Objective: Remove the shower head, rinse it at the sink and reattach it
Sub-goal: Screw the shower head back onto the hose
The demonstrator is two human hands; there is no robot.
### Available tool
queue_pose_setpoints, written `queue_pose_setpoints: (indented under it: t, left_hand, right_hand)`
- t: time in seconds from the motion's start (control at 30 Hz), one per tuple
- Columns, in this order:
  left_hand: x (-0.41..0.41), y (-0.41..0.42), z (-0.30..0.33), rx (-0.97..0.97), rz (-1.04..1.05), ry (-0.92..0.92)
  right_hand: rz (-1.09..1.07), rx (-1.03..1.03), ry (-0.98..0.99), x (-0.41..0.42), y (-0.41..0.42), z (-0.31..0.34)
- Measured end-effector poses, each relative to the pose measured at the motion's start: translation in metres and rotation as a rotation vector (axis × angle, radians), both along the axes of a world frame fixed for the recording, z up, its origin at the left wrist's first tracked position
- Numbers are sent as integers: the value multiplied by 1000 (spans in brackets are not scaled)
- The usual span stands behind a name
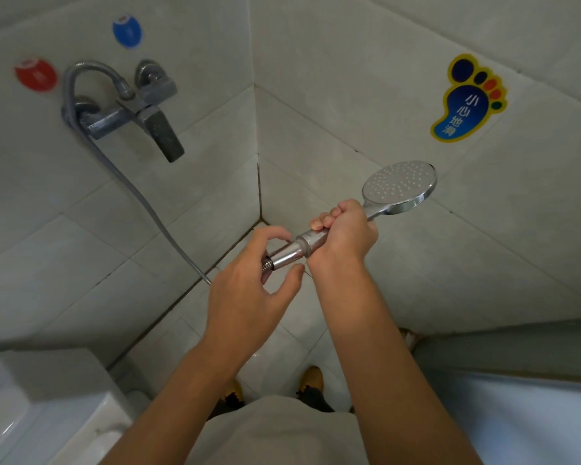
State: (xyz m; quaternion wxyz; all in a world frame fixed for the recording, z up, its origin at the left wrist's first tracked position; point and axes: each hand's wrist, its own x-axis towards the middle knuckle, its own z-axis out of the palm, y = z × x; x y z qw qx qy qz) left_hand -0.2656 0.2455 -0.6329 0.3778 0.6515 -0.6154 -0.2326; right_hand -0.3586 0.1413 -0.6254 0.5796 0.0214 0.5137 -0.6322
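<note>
A chrome shower head [399, 187] with a round dotted face points up and to the right, in front of the tiled corner. My right hand [344, 231] is wrapped around its handle. The chrome hose nut [285, 255] sits at the handle's lower end, joined to the grey hose [138, 193]. My left hand [252, 290] curls around that nut, thumb and fingers spread on either side, touching it loosely. The hose runs up the left wall to the mixer tap [131, 109].
Red [36, 73] and blue [127, 31] stickers mark the wall above the tap. A foot-shaped sticker [467, 99] is on the right wall. A white toilet tank [47, 397] stands lower left and a ledge [503, 347] lower right. My feet stand on wet floor tiles.
</note>
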Motion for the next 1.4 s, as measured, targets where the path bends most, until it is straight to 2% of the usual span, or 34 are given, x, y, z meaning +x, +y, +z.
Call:
queue_pose_setpoints:
  t: [0.1, 0.27, 0.43, 0.6, 0.87, 1.03, 1.3, 1.4]
  left_hand:
    - [-2, 1, 1, 37, 10, 74]
    - [1, 1, -2, -11, -3, -29]
    - [0, 3, -1, -15, 5, -26]
    - [-2, 3, 0, 32, 17, 74]
    - [-1, 4, 0, -43, -6, -29]
    - [-3, 6, 2, 27, 23, 86]
    - [-1, 7, 1, -43, 6, -22]
    - [-3, 9, 2, -32, 0, -10]
  right_hand:
    - [-11, -3, 8, 0, -1, 1]
    - [-9, 3, 13, -1, 1, 0]
    - [2, 5, -7, -1, 2, 0]
    - [-15, -14, 19, 0, 2, 3]
    - [-3, 9, -5, -2, 4, 2]
    - [-7, -7, 8, -1, 5, 3]
    - [-1, 6, 0, -3, 7, 1]
    - [3, 3, -1, -2, 9, 2]
